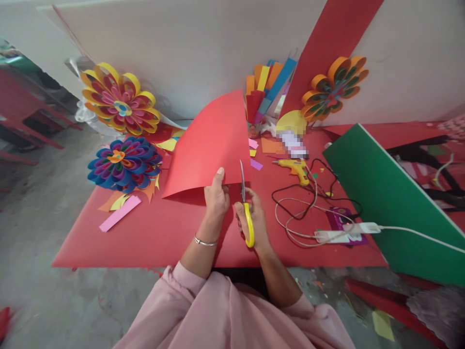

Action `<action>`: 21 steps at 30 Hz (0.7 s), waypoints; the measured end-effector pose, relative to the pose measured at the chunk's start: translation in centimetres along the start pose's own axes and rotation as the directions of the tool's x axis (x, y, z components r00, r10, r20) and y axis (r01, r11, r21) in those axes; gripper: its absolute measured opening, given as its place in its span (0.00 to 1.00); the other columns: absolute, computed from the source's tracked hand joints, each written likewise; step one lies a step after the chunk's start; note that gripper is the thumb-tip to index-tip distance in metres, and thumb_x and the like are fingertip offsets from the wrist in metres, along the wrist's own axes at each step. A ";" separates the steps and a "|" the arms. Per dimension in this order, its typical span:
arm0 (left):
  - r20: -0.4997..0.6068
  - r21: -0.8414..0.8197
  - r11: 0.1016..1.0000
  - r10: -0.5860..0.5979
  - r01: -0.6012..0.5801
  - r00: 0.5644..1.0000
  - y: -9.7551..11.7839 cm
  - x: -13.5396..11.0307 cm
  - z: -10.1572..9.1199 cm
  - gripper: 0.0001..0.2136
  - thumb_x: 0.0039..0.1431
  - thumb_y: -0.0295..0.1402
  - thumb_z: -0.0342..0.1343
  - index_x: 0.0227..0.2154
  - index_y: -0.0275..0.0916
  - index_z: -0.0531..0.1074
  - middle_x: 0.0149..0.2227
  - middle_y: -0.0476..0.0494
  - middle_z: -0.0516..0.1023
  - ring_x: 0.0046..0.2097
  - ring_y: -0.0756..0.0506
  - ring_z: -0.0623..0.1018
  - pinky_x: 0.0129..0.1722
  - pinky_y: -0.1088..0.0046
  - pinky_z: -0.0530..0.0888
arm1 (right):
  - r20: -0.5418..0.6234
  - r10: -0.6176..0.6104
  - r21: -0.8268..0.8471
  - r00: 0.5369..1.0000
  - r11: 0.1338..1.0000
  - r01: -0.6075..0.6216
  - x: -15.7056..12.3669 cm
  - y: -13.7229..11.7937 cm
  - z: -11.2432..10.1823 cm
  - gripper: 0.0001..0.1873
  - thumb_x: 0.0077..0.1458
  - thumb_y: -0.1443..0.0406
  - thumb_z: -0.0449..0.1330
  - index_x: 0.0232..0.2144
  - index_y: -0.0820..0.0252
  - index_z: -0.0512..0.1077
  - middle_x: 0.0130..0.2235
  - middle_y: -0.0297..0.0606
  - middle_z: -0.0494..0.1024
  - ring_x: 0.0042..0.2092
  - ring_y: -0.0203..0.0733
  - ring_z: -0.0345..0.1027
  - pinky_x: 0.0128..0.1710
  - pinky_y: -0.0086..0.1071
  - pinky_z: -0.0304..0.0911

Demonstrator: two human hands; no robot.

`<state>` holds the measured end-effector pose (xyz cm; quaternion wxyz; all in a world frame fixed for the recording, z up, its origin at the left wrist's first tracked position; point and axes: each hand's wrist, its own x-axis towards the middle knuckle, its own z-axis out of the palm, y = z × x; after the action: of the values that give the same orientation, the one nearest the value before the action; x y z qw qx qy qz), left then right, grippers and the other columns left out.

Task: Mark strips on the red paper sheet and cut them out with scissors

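A large sheet of red paper [214, 138] is raised off the table and curves away from me. My left hand [217, 194] pinches its near edge, thumb on top and fingers underneath. In my right hand [256, 218] is a pair of scissors [248, 225] with yellow handles, the blades pointing away from me. Those blades lie at the sheet's near right corner; whether they have cut into it I cannot tell. Some fingers of my right hand are hidden behind the scissors' handle.
Paper flowers, one yellow [123, 107], one blue [123, 162] and one orange [332, 92], stand around the table [174, 247]. Right of my hands lie a yellow glue gun [296, 169], tangled cords and a power strip [334, 236]. A green board [395, 203] leans at the right.
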<state>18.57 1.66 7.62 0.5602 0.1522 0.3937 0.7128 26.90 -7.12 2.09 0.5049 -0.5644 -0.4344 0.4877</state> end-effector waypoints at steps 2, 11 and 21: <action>-0.051 0.057 0.998 -0.014 0.017 0.999 0.1 -0.1 0.0 0.11 0.51 0.37 0.73 0.31 0.38 0.79 0.32 0.48 0.84 0.32 0.49 0.82 0.31 0.73 0.76 | -0.005 0.032 0.029 0.999 0.999 -0.032 -0.1 -0.6 0.0 0.48 0.63 0.46 0.67 0.76 0.47 0.53 0.24 0.20 0.71 0.18 0.32 0.60 0.16 0.24 0.58; 0.032 0.142 0.989 -0.030 0.025 0.999 0.4 -0.1 -0.1 0.15 0.48 0.42 0.74 0.27 0.39 0.76 0.21 0.52 0.77 0.19 0.51 0.74 0.19 0.76 0.67 | 0.029 0.063 -0.019 0.998 0.998 -0.063 -0.4 -1.5 -0.6 0.59 0.63 0.48 0.68 0.81 0.48 0.36 0.26 0.25 0.76 0.20 0.37 0.67 0.18 0.27 0.64; 0.107 0.174 0.985 -0.015 -0.004 0.994 0.4 -0.2 -0.2 0.15 0.51 0.43 0.73 0.26 0.38 0.76 0.17 0.51 0.75 0.16 0.51 0.72 0.15 0.77 0.66 | 0.079 -0.003 -0.067 0.997 0.998 0.008 -0.1 -0.5 -0.9 0.48 0.68 0.47 0.61 0.80 0.45 0.44 0.25 0.24 0.74 0.20 0.34 0.65 0.20 0.27 0.65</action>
<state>18.27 1.37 7.82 0.5673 0.2377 0.4238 0.6649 27.80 -7.28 2.60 0.4694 -0.5602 -0.4716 0.4935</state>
